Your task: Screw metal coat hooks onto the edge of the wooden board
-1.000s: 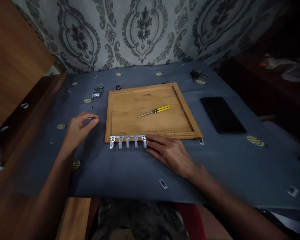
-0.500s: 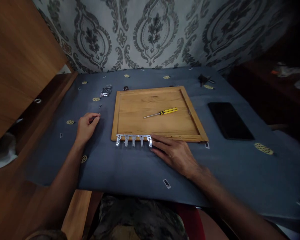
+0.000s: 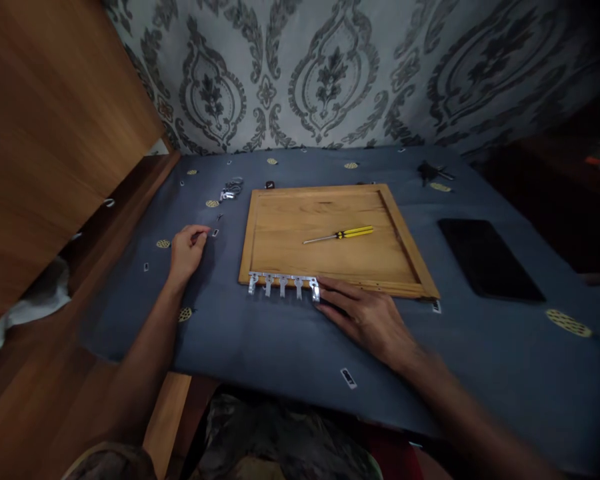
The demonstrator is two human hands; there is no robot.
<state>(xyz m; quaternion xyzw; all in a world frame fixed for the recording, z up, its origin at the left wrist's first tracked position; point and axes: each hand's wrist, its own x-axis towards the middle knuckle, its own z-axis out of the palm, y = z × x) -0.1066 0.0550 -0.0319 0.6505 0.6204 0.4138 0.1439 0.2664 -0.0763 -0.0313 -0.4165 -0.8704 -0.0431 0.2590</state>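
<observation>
A shallow wooden tray-like board (image 3: 300,220) with a raised frame lies on the cloth-covered table. Along its near edge sits a metal hook rail (image 3: 283,285) with several silver hooks hanging over the side. The fingers of my right hand (image 3: 375,320) grip the rail's right end against the wood. Left of the board, my left hand (image 3: 187,252) rests low over the cloth, thumb and forefinger pinched together; what is between them is too small to make out. Just beyond its fingertips lie small screws (image 3: 219,218). A yellow-and-black screwdriver (image 3: 354,232) lies on the board.
Farther back on the left is a small pile of metal hardware (image 3: 231,189). Keys (image 3: 433,173) lie at the back right. A black tablet-like slab (image 3: 487,259) is right of the board. A wooden cabinet (image 3: 55,133) borders the table's left side, and a patterned curtain (image 3: 325,73) hangs behind.
The camera view has turned slightly left, so everything appears shifted right. My right hand stays at the rail's end; my left hand stays pinched near the screws.
</observation>
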